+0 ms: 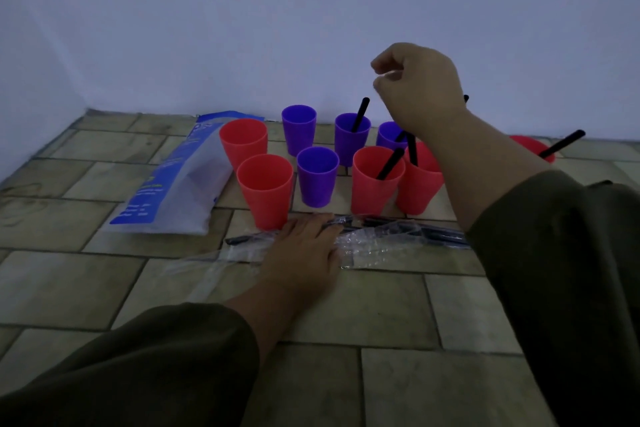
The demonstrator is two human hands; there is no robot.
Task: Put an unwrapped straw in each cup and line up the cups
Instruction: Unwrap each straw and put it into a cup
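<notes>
Your left hand (304, 246) rests with fingers flat on the wrapped straws (433, 236), and your right hand (419, 87) hangs with fingers curled, seemingly empty, above the cups (318, 177); the straws are likely light, stiff and slippery, so pinch one mid-shaft.

Dark olive long sleeves (166, 357), bare hands (304, 246).

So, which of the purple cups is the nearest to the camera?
The empty purple cup in the front row, between an empty red cup and a red cup with a straw. The other three stand behind it.
</notes>
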